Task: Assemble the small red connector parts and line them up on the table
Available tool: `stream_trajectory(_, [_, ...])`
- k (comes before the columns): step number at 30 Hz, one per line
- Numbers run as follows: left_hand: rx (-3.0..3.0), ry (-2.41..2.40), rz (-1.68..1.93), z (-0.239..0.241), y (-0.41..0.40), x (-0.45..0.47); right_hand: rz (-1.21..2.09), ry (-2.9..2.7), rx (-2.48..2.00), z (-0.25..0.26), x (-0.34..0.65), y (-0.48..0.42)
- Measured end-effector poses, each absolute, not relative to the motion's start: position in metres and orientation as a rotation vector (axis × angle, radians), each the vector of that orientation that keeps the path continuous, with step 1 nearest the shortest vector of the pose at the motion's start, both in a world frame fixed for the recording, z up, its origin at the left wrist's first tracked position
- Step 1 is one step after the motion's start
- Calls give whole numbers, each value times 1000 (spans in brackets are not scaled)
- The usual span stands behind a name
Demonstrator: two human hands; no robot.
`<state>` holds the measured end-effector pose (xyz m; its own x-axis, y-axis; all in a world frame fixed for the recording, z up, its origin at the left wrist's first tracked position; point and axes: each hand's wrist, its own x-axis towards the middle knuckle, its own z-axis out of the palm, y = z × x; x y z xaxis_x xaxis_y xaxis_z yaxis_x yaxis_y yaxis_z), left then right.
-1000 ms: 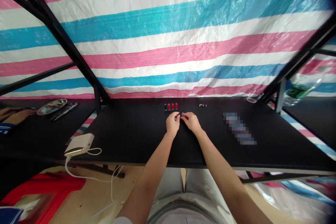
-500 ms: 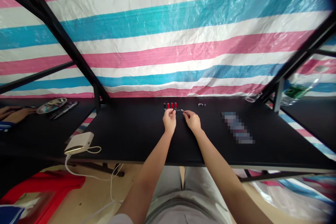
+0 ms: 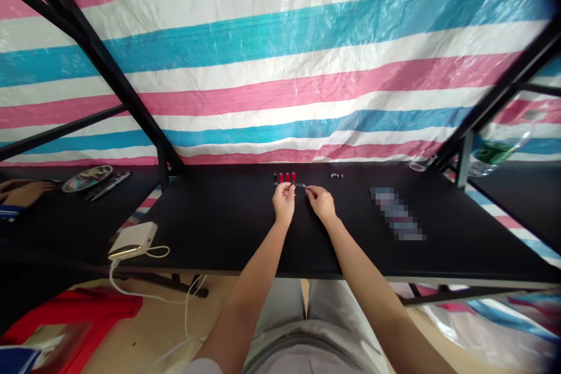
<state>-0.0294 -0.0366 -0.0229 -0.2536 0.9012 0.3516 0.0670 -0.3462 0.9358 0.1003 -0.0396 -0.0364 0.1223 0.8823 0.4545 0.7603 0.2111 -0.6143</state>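
My left hand (image 3: 284, 203) is closed, its fingertips pinching a small dark, slender piece whose kind I cannot make out. My right hand (image 3: 322, 203) pinches a thin greyish stick-like piece (image 3: 301, 186), which spans the gap between my hands and appears to meet the dark one. Just beyond the left fingertips, several small cylinders stand in a row: a black one (image 3: 275, 177) at the left end and red ones (image 3: 287, 177) beside it. Farther right lie several tiny shiny metallic pieces (image 3: 336, 175).
A pixelated flat object (image 3: 397, 213) lies to the right on the black table (image 3: 210, 216). A white box with a cable (image 3: 134, 239) sits at the left front edge. A clear cup (image 3: 422, 160) stands back right. Another person's hands (image 3: 26, 193) rest far left beside a metal dish (image 3: 87, 178).
My right hand's piece has come leftward to the dark piece at my left fingertips, closing the small gap between them. Both hands otherwise stay nearly in place.
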Motion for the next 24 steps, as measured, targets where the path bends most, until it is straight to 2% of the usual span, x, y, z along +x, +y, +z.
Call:
stream_trajectory(13, [1932, 1201, 1492, -25, -42, -27, 202, -1655, -1492, -36, 98, -40])
stream_trajectory(24, [2080, 1165, 1405, -24, -46, -27, 252, -1612, -1497, -34, 95, -43])
